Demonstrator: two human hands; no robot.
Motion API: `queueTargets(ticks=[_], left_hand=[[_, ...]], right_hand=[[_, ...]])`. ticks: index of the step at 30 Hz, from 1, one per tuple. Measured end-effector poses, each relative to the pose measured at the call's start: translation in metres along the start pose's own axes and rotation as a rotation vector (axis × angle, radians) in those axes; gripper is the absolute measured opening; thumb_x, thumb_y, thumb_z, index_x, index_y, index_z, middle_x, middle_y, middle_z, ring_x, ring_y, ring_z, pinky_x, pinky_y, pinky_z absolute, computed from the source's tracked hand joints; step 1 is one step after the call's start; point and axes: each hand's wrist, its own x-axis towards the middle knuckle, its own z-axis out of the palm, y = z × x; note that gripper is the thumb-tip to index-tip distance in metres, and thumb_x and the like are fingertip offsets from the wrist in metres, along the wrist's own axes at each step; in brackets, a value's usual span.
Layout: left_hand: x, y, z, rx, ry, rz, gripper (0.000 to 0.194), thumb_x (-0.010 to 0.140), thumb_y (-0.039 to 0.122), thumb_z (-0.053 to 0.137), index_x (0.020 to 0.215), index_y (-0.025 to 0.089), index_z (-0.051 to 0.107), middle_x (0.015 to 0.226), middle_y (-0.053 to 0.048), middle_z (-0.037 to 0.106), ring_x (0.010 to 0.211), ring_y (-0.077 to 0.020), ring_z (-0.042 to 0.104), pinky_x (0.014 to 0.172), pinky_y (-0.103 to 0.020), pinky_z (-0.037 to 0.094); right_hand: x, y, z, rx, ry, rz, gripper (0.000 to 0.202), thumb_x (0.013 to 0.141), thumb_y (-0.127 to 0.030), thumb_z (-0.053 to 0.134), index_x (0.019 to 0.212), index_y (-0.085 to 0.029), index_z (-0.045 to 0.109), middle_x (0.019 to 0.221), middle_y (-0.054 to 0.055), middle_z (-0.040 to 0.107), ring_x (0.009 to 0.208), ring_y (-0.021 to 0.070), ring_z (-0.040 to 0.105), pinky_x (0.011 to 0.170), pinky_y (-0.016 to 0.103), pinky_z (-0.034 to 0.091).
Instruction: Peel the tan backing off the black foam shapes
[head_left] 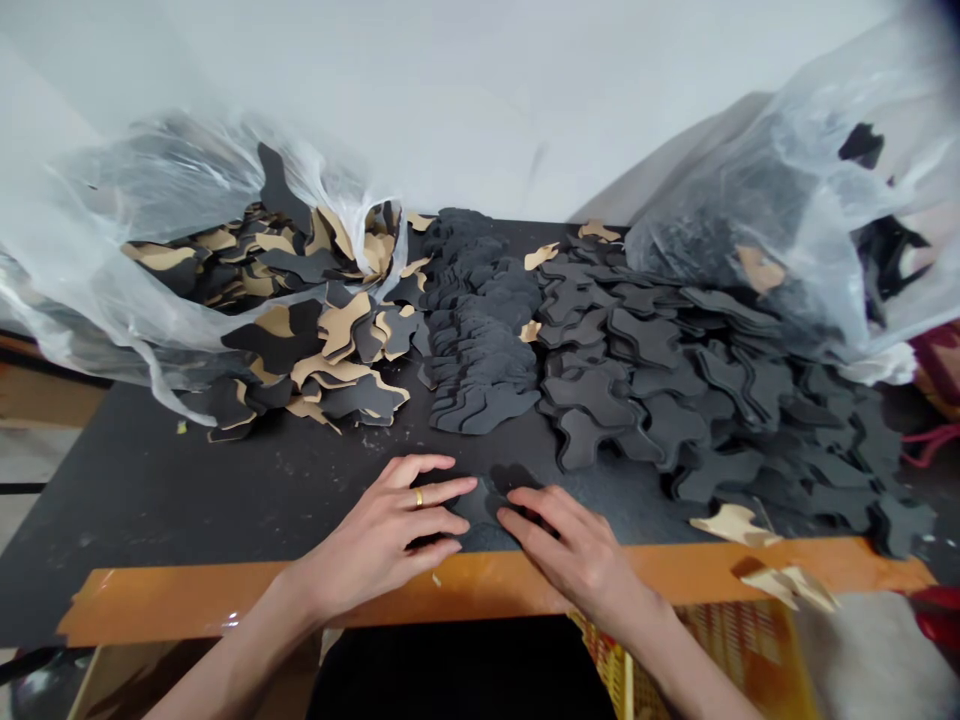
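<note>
The black table (172, 490) fills most of the view, with 2 clear bags on it. The left bag (82, 300) lies open with mixed dark and tan pieces inside; the right bag (720, 200) shows dark bits and some tan through its film. In front of the right bag spread the stacks (675, 430), all dark, the largest loose group. The jumble (345, 340) at the left bag's mouth lies unordered, while between the groups runs the row (480, 330), dark pieces overlapped neatly. Judging by this, the work looks partway along: the row seems done, while the jumble and the left bag's contents seem left; how the stacks count is unclear. Near the front edge, the left hand (412, 520) has 4 fingers spread, its thumb hidden; the right hand (570, 540) has its fingers bent close together. Between their fingertips, on the table, lies 1 dark piece (478, 500); whether either hand pinches it, I cannot tell. Tan scraps (739, 525) lie at far right. Smallest is a gold ring (419, 497) on the left hand. No brand, label or writing can be read.
</note>
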Motion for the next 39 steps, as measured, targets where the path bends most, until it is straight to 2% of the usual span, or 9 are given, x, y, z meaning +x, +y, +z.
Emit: queueTargets(ticks=[9,15,23,28,31,34,36,38,39], left_hand=[[-0.003,-0.002,0.002,0.03,-0.007,0.02,0.017,0.096,0.023,0.058,0.105,0.028,0.073,0.139,0.003,0.06,0.139,-0.0246,0.037,0.108,-0.045,0.041],[-0.003,0.002,0.0,0.011,0.003,-0.007,0.013,0.091,0.024,0.066,0.1,0.027,0.074,0.137,0.002,0.062,0.136,-0.0269,0.04,0.107,-0.047,0.042],[-0.001,0.002,0.001,0.01,0.032,-0.003,0.013,0.092,0.025,0.063,0.099,0.028,0.074,0.135,0.001,0.062,0.135,-0.0269,0.041,0.106,-0.046,0.042],[-0.006,0.002,0.003,0.057,0.05,0.015,0.013,0.093,0.024,0.062,0.099,0.029,0.073,0.134,0.001,0.063,0.132,-0.0256,0.044,0.104,-0.044,0.042],[-0.014,0.004,0.01,0.149,0.119,0.052,0.018,0.094,0.02,0.061,0.106,0.03,0.071,0.131,0.0,0.065,0.128,-0.026,0.048,0.1,-0.045,0.043],[-0.021,0.01,0.022,0.228,0.251,0.053,0.019,0.093,0.016,0.06,0.106,0.027,0.069,0.12,-0.003,0.068,0.12,-0.0265,0.052,0.093,-0.042,0.046],[-0.022,0.016,0.032,0.246,0.329,-0.016,0.016,0.093,0.015,0.058,0.1,0.025,0.069,0.112,-0.005,0.069,0.109,-0.0247,0.057,0.088,-0.039,0.049],[-0.02,0.021,0.04,0.245,0.387,-0.079,0.014,0.094,0.016,0.055,0.094,0.023,0.067,0.106,-0.007,0.067,0.097,-0.0227,0.059,0.082,-0.036,0.051],[-0.019,0.022,0.043,0.241,0.406,-0.102,0.014,0.095,0.017,0.054,0.092,0.022,0.066,0.103,-0.007,0.067,0.094,-0.0222,0.06,0.08,-0.036,0.051]], right_hand=[[0.002,-0.001,0.0,0.012,-0.018,-0.003,0.032,0.098,-0.009,0.04,0.118,-0.015,0.065,0.116,0.015,0.065,0.102,0.023,0.06,0.078,0.034,0.059],[0.0,0.002,-0.005,0.028,-0.074,-0.023,0.035,0.1,-0.01,0.036,0.125,-0.014,0.061,0.121,0.016,0.061,0.107,0.0242,0.058,0.081,0.034,0.059],[-0.007,0.002,-0.001,0.062,-0.12,0.007,0.039,0.096,-0.005,0.045,0.133,-0.014,0.056,0.129,0.018,0.055,0.107,0.0245,0.054,0.087,0.037,0.056],[-0.012,-0.006,-0.002,0.025,-0.075,0.025,0.051,0.089,0.003,0.043,0.137,-0.013,0.053,0.132,0.018,0.054,0.12,0.0292,0.048,0.095,0.045,0.051],[-0.01,-0.016,-0.007,0.003,-0.078,0.09,0.051,0.088,-0.002,0.045,0.138,-0.013,0.051,0.136,0.018,0.052,0.123,0.0322,0.045,0.095,0.051,0.048],[-0.002,-0.027,-0.005,0.037,-0.036,0.192,0.038,0.092,-0.016,0.054,0.13,-0.015,0.056,0.136,0.017,0.052,0.122,0.0329,0.047,0.095,0.051,0.047],[0.005,-0.031,0.002,0.055,0.052,0.256,0.022,0.093,-0.022,0.058,0.114,-0.017,0.062,0.127,0.015,0.057,0.114,0.0305,0.051,0.091,0.047,0.047],[0.012,-0.034,0.012,0.049,0.116,0.323,0.005,0.093,-0.018,0.058,0.097,-0.019,0.061,0.114,0.011,0.061,0.102,0.0273,0.054,0.083,0.043,0.048],[0.015,-0.035,0.016,0.051,0.124,0.359,0.004,0.092,-0.015,0.057,0.092,-0.019,0.059,0.11,0.01,0.061,0.099,0.0264,0.054,0.081,0.042,0.047]])
